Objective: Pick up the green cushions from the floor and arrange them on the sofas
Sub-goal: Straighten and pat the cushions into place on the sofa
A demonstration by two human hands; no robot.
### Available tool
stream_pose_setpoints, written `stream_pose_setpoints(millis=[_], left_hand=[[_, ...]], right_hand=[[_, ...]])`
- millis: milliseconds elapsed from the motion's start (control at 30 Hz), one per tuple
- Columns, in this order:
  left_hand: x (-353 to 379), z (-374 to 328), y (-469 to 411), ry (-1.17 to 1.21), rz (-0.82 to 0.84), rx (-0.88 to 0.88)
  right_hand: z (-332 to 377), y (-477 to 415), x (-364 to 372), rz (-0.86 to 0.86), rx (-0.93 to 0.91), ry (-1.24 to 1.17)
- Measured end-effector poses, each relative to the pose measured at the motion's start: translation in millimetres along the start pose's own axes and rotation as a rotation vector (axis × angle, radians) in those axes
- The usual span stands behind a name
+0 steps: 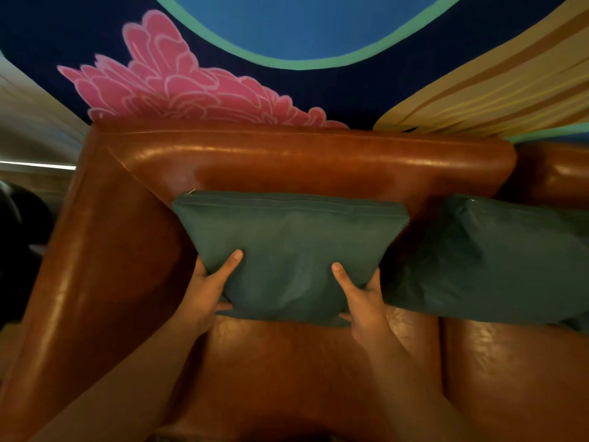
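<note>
I am holding a green cushion (pixel 290 250) by its two lower corners, my left hand (pixel 207 288) gripping the left one and my right hand (pixel 363 298) gripping the right, each thumb lying flat across the front and the fingers curling underneath and behind. The cushion is standing upright at the left end of a brown sofa (pixel 302 157), its bottom edge meeting the seat and its zipped top edge leaning toward the backrest. It is looking soft and light to me: the fabric is dimpling under my thumbs and the body is sagging slightly between my hands, so gripping both lower corners seems the best way to steer it without it folding. The matte cover should not be slipping. A second green cushion (pixel 497 260) is already leaning against the backrest just beside mine, on the right, and the two are nearly touching. The sofa is looking like glossy leather, catching warm highlights along its rolled arm and back. Behind it, a dark blue wall painting (pixel 178 81) is showing a large pink flower, a blue disc ringed in green, and tan stripes.
</note>
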State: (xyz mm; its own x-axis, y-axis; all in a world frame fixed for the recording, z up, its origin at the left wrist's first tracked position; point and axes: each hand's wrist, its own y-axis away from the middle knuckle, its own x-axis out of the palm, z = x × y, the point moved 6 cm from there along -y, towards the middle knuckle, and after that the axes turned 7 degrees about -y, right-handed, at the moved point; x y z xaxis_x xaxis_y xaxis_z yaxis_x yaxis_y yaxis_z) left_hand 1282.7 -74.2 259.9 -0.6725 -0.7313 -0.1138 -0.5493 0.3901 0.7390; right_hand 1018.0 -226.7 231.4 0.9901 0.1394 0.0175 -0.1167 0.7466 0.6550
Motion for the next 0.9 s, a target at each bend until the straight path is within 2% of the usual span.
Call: stream_pose_setpoints(millis=[300, 367, 467, 567, 733, 900], left_hand=[[-1, 2, -14, 0.054, 0.038, 0.026], [-10, 13, -11, 0.068, 0.013, 0.034], [-24, 34, -10, -0.042, 0.011, 0.023], [-18, 43, -22, -0.129, 0.072, -0.003], [0, 35, -43, -0.113, -0.025, 0.047], [-13, 45, -25, -0.097, -0.059, 0.128]], right_hand=[[-5, -13, 7, 0.067, -0.08, -0.074], [-19, -8, -6, 0.027, -0.073, -0.082], [-38, -5, -23, -0.03, -0.126, 0.133], [-72, -33, -27, -0.012, -0.201, 0.325], [-51, -38, 5, -0.037, -0.207, 0.289], [-56, -24, -12, -0.009, -0.25, 0.254]])
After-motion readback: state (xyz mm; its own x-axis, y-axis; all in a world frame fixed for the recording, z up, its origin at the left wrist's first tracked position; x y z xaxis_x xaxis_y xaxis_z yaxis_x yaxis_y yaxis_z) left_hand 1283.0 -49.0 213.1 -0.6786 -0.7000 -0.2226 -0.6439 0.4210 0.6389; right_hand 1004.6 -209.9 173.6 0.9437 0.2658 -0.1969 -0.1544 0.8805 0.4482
